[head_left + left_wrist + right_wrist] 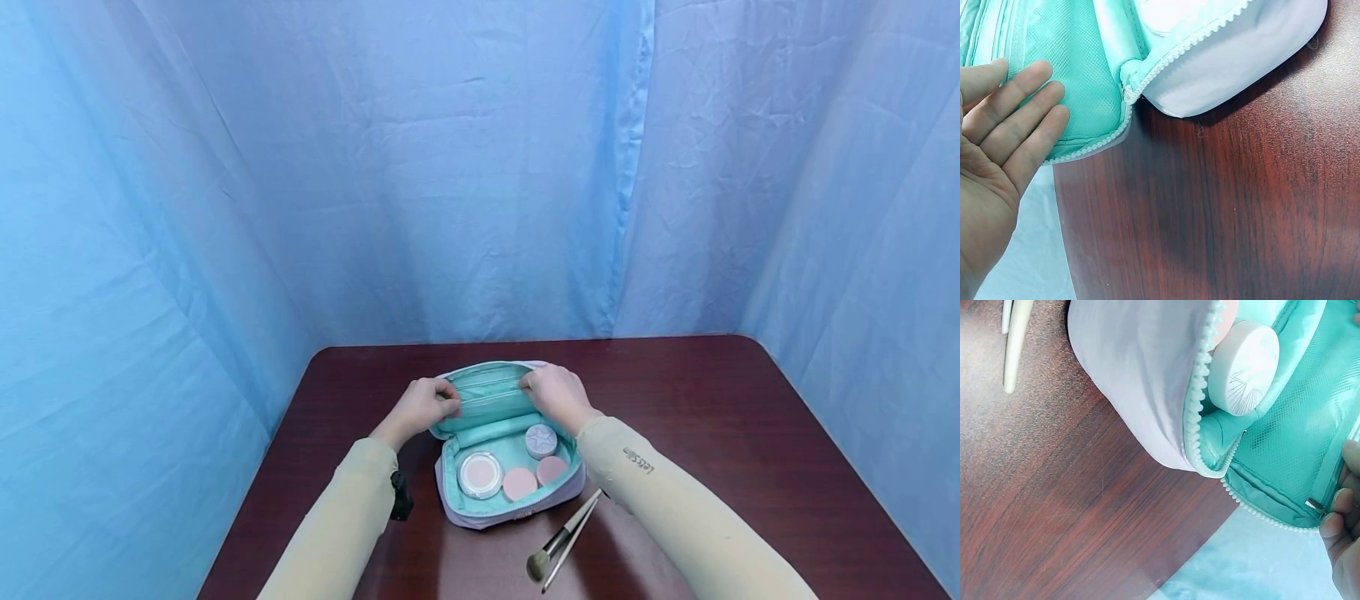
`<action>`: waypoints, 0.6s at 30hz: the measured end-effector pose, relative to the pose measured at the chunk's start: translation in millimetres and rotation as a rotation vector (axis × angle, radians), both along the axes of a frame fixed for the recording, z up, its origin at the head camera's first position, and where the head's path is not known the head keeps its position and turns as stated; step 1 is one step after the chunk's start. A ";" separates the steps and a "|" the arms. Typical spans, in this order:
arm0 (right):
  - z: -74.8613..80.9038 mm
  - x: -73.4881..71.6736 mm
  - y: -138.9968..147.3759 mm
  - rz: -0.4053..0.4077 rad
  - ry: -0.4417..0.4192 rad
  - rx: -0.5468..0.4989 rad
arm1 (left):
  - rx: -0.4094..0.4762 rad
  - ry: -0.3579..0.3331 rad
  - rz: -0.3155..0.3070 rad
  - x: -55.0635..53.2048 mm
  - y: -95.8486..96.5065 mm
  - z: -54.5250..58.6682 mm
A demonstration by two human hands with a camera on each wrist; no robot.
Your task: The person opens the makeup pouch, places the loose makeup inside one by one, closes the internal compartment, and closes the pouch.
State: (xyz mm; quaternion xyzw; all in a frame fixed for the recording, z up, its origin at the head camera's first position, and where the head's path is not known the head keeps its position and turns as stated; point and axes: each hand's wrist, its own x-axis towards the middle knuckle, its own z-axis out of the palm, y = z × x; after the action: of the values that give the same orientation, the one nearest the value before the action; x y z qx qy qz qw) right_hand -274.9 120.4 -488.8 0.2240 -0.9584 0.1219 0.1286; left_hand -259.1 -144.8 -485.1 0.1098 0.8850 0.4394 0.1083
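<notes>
An unzipped cosmetic bag (517, 510), lavender outside and mint green inside, lies with its lid raised and leaning back. My left hand (422, 406) is at the lid's left side, thumb and index finger pinching near the edge of the mesh pocket (1072, 75); the other fingers stretch over the mesh. At the lid's right side my right hand (558, 393) holds the lid with curled fingers, beside a small metal zipper pull (1315, 505); part of this hand is out of the right wrist view. Inside the bag sit a round clear-rimmed compact (480, 475), two pink round containers (519, 483) and a white round case (1244, 369) with a star pattern.
Two makeup brushes (558, 546) lie crossed on the dark wooden table (720, 433), in front of the bag and near my right forearm. Blue curtains (450, 208) hang around the back and sides of the table.
</notes>
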 end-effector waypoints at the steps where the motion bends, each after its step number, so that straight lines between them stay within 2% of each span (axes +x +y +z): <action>1: -0.3 -0.1 0.1 0.004 0.003 -0.001 | 0.001 0.002 0.002 -0.3 -0.1 -0.4; 6: -0.6 0.4 0.7 0.016 0.008 -0.013 | 0.012 0.001 0.008 -0.6 -0.1 -1.0; 18: -2.7 -1.3 9.0 0.092 -0.105 -0.148 | 0.012 -0.015 0.018 0.7 -0.2 0.1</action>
State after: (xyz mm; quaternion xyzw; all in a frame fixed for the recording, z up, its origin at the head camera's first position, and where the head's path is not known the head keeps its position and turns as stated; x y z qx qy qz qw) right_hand -276.2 129.3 -491.5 0.2508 -0.9409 0.2096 0.0884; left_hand -258.4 -145.0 -485.0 0.0993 0.8823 0.4466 0.1105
